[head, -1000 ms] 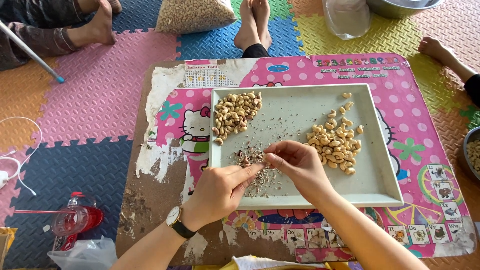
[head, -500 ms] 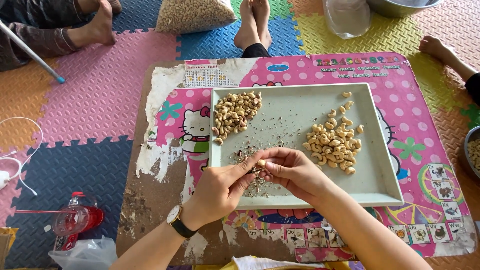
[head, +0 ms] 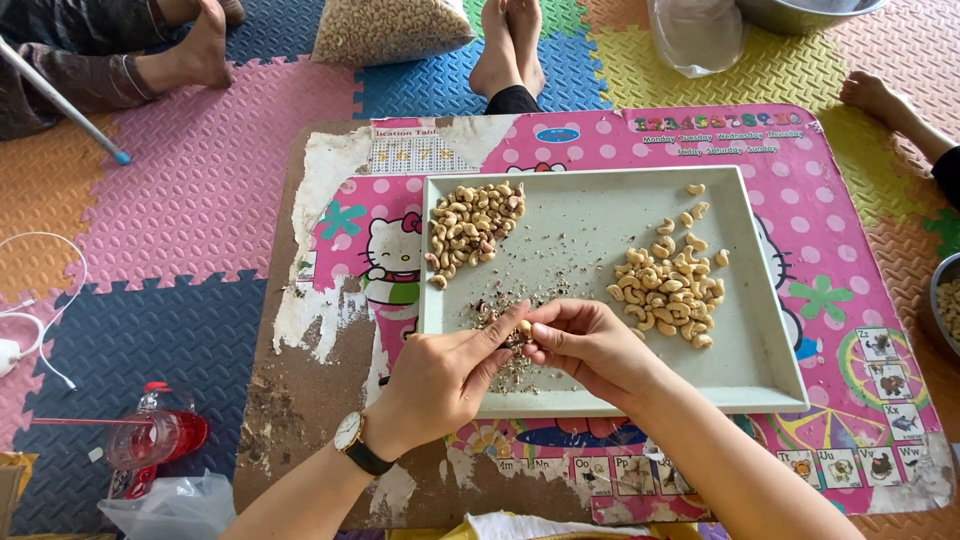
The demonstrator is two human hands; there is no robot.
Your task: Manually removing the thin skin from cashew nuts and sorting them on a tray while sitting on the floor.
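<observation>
A pale rectangular tray point(head: 590, 215) lies on a low pink table point(head: 800, 190). One heap of cashew nuts point(head: 470, 225) sits in its far left corner and another cashew heap point(head: 670, 280) on its right side. My left hand point(head: 440, 375) and my right hand point(head: 590, 345) meet over the tray's near edge. Both pinch a single cashew nut point(head: 523, 328) between their fingertips. Below them lies a scatter of dark skin flakes point(head: 515, 370). My left wrist wears a watch point(head: 350, 440).
Other people's bare feet point(head: 505, 45) rest on the coloured foam mats beyond the table. A clear bag of cashews point(head: 385, 28) lies at the far side. A red-capped bottle point(head: 150, 440) and white cable point(head: 40, 300) lie left. A metal bowl point(head: 942, 305) sits right.
My right hand has come back from the right-hand heap with a nut and met my left hand. Since half a second ago the hands have barely moved.
</observation>
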